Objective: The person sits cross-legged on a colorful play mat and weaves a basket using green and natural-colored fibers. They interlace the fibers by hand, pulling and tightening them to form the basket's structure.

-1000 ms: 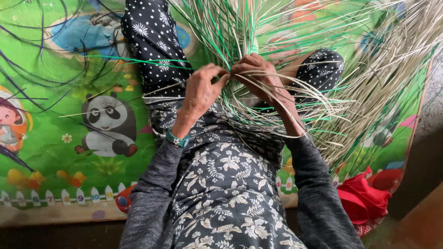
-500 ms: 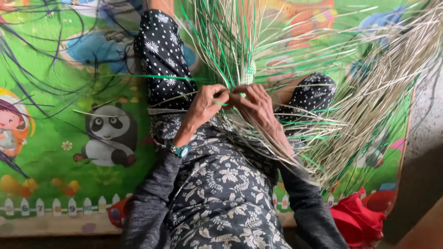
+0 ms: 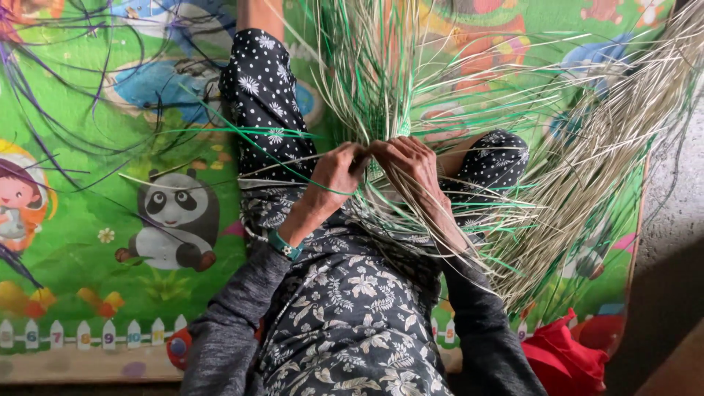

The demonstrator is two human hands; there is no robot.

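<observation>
I sit on a colourful play mat (image 3: 88, 242) with a piece of woven work of green and pale tan strips (image 3: 381, 110) in my lap, its loose ends fanning upward and to the right. My left hand (image 3: 336, 172) pinches strips at the woven edge; a green bangle sits on that wrist. My right hand (image 3: 411, 165) grips strips right beside it, fingertips nearly touching the left. The strips hide part of both hands.
Loose purple strips (image 3: 66, 88) lie across the mat at upper left. A bundle of tan strips (image 3: 623, 147) spreads to the right edge. A red cloth (image 3: 561, 359) lies at lower right beside bare grey floor (image 3: 675, 242).
The view has shifted slightly and my hands have drawn closer together at the woven edge, still working the strips.
</observation>
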